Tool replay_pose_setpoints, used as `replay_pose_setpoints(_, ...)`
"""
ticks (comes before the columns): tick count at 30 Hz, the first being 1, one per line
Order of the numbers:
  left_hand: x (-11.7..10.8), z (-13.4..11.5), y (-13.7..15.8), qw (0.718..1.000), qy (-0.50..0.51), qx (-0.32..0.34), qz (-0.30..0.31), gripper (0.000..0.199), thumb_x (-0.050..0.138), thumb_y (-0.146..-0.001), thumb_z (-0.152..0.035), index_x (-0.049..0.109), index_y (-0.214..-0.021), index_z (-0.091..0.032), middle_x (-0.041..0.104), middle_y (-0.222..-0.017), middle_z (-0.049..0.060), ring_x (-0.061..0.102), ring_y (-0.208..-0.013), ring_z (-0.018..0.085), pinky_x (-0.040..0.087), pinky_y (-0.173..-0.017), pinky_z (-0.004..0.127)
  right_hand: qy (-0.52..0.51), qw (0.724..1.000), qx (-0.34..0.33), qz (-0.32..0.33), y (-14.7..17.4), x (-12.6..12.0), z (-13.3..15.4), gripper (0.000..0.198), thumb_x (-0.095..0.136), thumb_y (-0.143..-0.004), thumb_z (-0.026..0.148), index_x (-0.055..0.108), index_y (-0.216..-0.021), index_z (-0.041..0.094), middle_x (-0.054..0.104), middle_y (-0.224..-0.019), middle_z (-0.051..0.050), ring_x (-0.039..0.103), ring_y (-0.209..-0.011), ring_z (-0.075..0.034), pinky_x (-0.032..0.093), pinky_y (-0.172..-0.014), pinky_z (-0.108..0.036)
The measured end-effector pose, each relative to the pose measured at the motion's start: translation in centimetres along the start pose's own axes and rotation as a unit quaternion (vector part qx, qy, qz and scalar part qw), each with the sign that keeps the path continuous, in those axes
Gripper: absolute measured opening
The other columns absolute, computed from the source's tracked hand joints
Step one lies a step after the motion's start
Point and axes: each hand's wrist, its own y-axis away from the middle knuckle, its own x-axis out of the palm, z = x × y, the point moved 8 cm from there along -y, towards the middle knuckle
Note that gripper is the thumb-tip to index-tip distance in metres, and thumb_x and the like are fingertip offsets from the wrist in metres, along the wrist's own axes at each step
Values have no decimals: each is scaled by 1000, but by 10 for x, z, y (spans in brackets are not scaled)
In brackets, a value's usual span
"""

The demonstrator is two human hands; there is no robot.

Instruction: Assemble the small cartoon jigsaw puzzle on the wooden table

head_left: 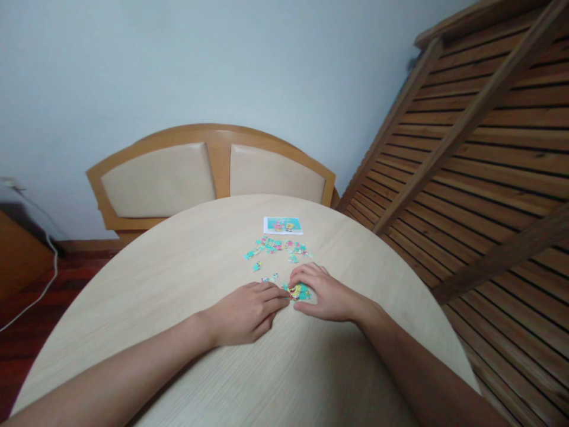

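Observation:
A small joined section of a jigsaw puzzle [295,291], teal with a yellow cartoon figure, lies flat on the table between my hands. My left hand [249,311] reaches in from the left, palm down, its fingers close together and fingertips pressed on the section's left edge. Curved around the far and near sides of the section, my right hand [323,295] grips it between thumb and fingers, which hide part of it. Just beyond my left fingers are a few loose puzzle pieces [269,277]. One more puzzle piece [257,266] lies slightly farther off.
Farther out, several loose pieces [269,244] spread in a band across the round wooden table [178,267]. Behind them lies a picture card [283,225] with cartoon figures. A padded headboard [160,181] stands past the table, and a slatted wooden frame [471,148] leans at right.

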Motion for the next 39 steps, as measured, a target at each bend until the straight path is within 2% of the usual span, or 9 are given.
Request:
replay_pose_setpoints(12,-2,-1,-4,1000,3,10,-10,41,48,-93,-16,54,-134,-17,62,-128,11,55,-120,26,44,-107,42,13,1000,4,3,1,2,5,28,66,-84,25,55,-110,24,59,-119,-7,50,-117,-26,39,-103,-43)
replay_pose_setpoints(16,1,-1,-4,1000,0,15,-1,43,48,-93,-17,51,-135,-16,59,-135,12,52,-126,26,39,-112,42,22,1000,16,10,2,4,2,30,67,-85,30,55,-112,24,56,-125,-8,46,-124,-28,37,-105,-46)
replay_pose_setpoints(20,1,1,-4,1000,-3,17,-3,47,48,-94,-20,47,-141,-17,57,-136,13,51,-126,28,41,-110,45,25,999,30,19,2,6,0,31,66,-87,33,55,-114,24,54,-129,-10,43,-129,-29,36,-106,-48)
replay_pose_setpoints(25,0,-1,-6,1000,-7,10,3,44,49,-95,-22,51,-139,-19,58,-135,12,54,-123,28,42,-108,44,26,999,37,29,4,2,-2,30,66,-87,36,55,-113,24,53,-132,-11,42,-131,-30,35,-107,-49)
replay_pose_setpoints(30,1,-3,-8,1000,-9,0,-1,43,49,-97,-28,51,-138,-17,58,-137,13,54,-124,29,42,-108,46,55,997,49,-21,10,-18,-24,21,62,-90,28,60,-110,24,59,-128,-8,45,-128,-28,35,-107,-47)
replay_pose_setpoints(35,5,-2,-7,1000,-7,0,-6,43,50,-98,-34,50,-137,-18,55,-142,14,52,-127,30,40,-110,48,98,986,108,-77,17,-31,-54,27,55,-94,28,61,-120,23,62,-126,-10,51,-121,-27,38,-104,-47)
replay_pose_setpoints(39,6,-1,-6,1000,0,6,-11,47,52,-97,-37,48,-139,-17,55,-142,15,49,-130,31,38,-112,49,112,980,141,-83,20,-28,-70,37,55,-95,35,59,-129,22,62,-129,-12,52,-121,-29,39,-102,-48)
